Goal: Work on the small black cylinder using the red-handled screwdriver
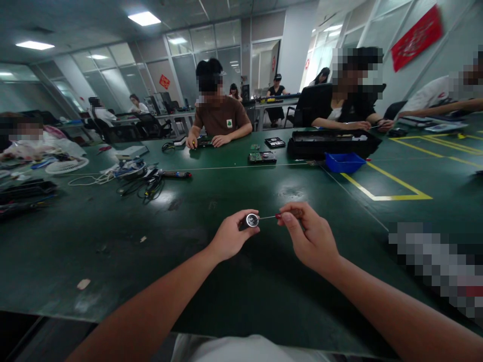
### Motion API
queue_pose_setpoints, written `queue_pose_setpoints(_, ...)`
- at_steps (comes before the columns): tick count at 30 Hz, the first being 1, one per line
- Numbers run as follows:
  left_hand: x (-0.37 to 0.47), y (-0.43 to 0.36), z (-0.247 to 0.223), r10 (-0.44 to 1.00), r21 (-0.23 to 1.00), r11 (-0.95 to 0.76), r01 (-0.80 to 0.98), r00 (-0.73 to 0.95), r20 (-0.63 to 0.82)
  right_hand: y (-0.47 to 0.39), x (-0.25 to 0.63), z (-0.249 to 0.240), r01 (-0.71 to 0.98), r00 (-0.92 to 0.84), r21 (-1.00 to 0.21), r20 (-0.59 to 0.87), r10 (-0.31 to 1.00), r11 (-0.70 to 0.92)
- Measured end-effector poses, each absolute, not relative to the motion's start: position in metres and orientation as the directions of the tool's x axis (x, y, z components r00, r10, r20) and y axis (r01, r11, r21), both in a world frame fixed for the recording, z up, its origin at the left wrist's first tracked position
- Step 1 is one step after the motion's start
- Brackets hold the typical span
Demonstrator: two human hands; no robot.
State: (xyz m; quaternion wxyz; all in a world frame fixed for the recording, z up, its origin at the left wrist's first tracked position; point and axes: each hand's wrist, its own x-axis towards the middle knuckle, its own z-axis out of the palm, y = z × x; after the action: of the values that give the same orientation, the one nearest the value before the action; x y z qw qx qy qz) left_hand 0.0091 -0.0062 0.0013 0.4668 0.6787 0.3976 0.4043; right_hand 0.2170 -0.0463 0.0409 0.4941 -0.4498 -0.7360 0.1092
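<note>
Above the middle of the green table, my left hand (232,236) is closed around a small dark cylindrical part (251,220). Its round, silver-rimmed end faces me, with dark details inside that are too small to name. My right hand (311,236) grips a screwdriver (298,213) by its brownish handle, near a red collar. The thin shaft points left, and its tip meets the right side of the cylinder's rim; whether it reaches inside, I cannot tell. My left fingers hide most of the cylinder's body.
A blue tray (345,162) and a long black housing (334,145) stand at the back right. Green circuit boards (262,157) lie beyond my hands, tangled cables (149,186) to the left. Across the table a person (221,115) in brown works; another person (339,103) sits farther right.
</note>
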Motion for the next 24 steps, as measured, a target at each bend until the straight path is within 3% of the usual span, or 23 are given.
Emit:
queue_pose_setpoints(12, 0.0068, -0.0059, 0.0040, 0.909, 0.945, -0.258, 0.203, 0.382, 0.166, -0.0474, 0.2169, 0.0425, 0.561, -0.124, -0.630, 0.577, 0.808, 0.536)
queue_pose_setpoints(18, 0.0061, -0.0056, 0.0031, 0.902, 0.929, -0.291, 0.230, 0.390, 0.186, -0.0515, 0.2176, 0.0483, 0.546, -0.216, -0.642, 0.512, 0.831, 0.538)
queue_pose_setpoints(24, 0.0067, -0.0057, 0.0024, 0.900, 0.941, -0.273, 0.200, 0.400, 0.176, -0.0519, 0.2161, 0.0476, 0.535, -0.231, -0.617, 0.549, 0.803, 0.576)
